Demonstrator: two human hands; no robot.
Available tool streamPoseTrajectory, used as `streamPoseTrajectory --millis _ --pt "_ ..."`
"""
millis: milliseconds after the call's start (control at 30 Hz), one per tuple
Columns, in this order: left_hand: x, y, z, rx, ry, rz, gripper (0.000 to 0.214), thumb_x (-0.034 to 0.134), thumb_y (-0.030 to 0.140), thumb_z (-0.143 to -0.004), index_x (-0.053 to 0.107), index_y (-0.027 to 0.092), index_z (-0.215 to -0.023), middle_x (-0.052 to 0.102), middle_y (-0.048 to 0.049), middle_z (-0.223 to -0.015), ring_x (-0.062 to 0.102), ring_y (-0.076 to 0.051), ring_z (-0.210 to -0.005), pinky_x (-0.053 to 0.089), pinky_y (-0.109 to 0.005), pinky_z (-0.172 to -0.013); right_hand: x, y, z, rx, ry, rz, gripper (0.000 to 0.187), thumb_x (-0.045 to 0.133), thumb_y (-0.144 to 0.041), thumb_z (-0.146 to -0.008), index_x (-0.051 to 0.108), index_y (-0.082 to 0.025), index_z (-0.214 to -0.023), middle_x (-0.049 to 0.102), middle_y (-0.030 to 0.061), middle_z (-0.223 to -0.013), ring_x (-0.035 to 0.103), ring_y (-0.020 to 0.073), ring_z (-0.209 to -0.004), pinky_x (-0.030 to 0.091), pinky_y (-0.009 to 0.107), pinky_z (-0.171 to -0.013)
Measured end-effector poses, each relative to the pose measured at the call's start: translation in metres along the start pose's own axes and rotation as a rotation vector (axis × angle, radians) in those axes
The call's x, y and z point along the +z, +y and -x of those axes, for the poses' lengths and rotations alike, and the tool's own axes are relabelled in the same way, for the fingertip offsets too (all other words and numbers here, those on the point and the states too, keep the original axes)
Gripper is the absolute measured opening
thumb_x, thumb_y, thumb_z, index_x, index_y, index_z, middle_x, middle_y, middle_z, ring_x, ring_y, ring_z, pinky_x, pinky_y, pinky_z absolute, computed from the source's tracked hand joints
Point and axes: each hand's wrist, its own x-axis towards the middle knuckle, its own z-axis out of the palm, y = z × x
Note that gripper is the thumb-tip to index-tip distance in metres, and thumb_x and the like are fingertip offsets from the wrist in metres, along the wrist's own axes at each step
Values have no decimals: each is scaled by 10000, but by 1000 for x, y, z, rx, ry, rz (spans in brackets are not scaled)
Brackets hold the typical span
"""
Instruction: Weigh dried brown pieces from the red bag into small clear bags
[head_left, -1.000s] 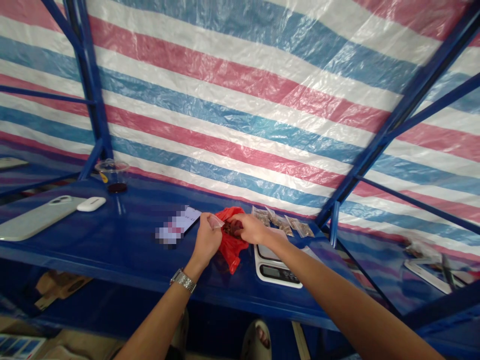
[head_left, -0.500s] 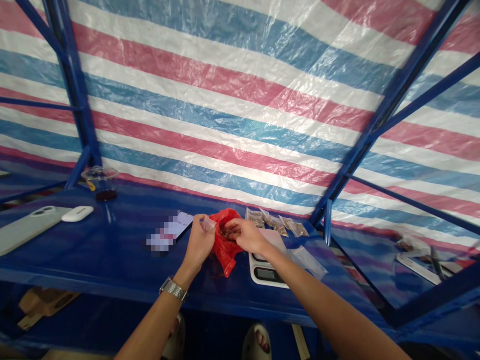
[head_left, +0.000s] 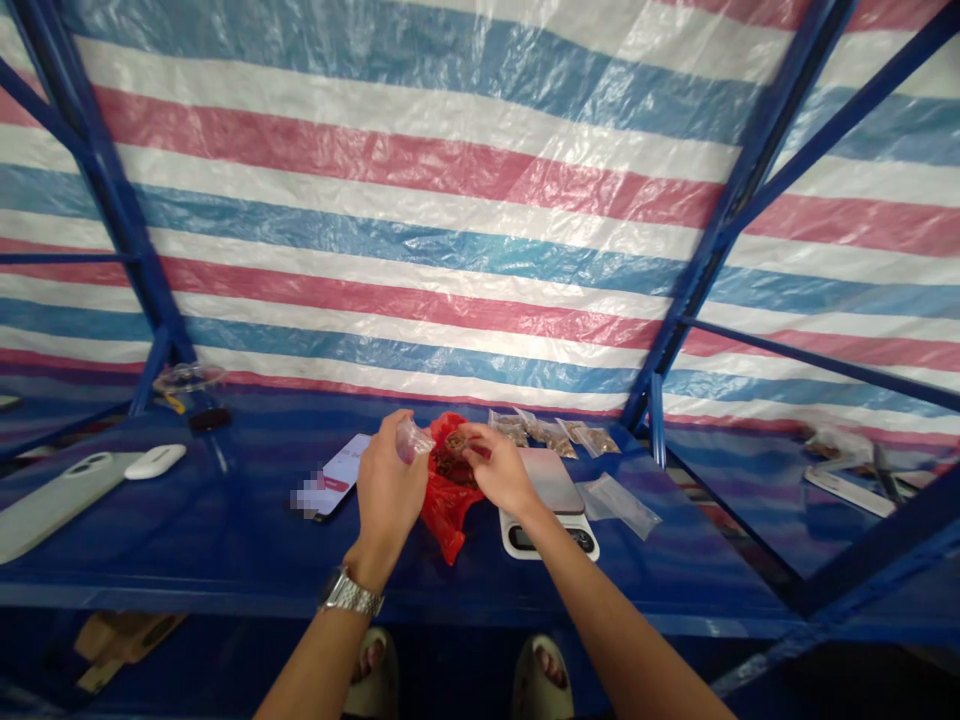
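Note:
A clear plastic bag [head_left: 414, 438] is held in my left hand [head_left: 390, 480], its fingers closed around it beside a red plastic bag [head_left: 448, 515]. The red bag lies open on the blue table and has small brown dried pieces [head_left: 445, 468] inside. Over its mouth is my right hand [head_left: 495, 465], with thumb and fingers closed on some of these brown pieces. Just right of the red bag sits a white kitchen scale [head_left: 551, 480], partly covered by my right wrist. Nothing rests on the visible part of its plate.
Behind the scale lie several filled clear bags [head_left: 559, 437]. A flat clear zip bag [head_left: 626, 503] is to its right. Leftward are a lit phone [head_left: 341, 475], a white case [head_left: 155, 461], another phone [head_left: 64, 500] and a plastic cup [head_left: 206, 400]. Blue frame bars [head_left: 697, 260] cross a striped sheet.
My right hand has drawn up slightly from inside the red bag, with brown pieces now visible at its fingers. My left hand has turned, still holding the clear bag. The camera view has shifted.

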Motion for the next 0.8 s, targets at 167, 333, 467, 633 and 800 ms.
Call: streamPoseTrajectory --millis 167,333,467,633,800 --pt "7 -2 0 112 -148 -360 487 536 151 -903 586 179 -1387 723 -161 -1249 669 -344 -1119 500 -429 -936 -6 -15 2 3 65 -1 389 587 -62 -850 697 -218 -1189 731 70 -1247 710 193 -1087 548 392 -1044" --pt "12 3 -2 228 -281 -560 544 471 96 -899 548 186 -1430 747 -150 -1162 634 -358 -1147 471 -437 -928 -14 -33 8 -123 27 18 391 594 -32 -831 728 -232 -1138 721 50 -1173 687 188 -1079 531 376 -1040" --pt "14 9 2 324 -320 -582 522 436 84 -913 536 166 -1418 728 -156 -1203 564 -363 -1208 438 -456 -955 -22 -45 12 -230 -33 82 464 559 23 -803 750 -247 -1128 703 53 -1182 662 193 -1130 499 374 -1077" --pt "19 17 9 335 -289 -511 387 469 192 -965 593 176 -1331 677 -143 -1274 478 -362 -1244 406 -469 -996 -26 -51 13 -223 19 -33 480 601 7 -795 718 -241 -1189 707 60 -1238 655 193 -1177 492 371 -1092" --pt "20 29 10 210 -188 -415 292 563 323 -953 686 179 -1175 646 -140 -1233 498 -337 -1137 428 -453 -958 -25 -55 14 -109 34 -212 300 671 -128 -831 729 -222 -1110 738 66 -1188 699 202 -1065 557 362 -980"
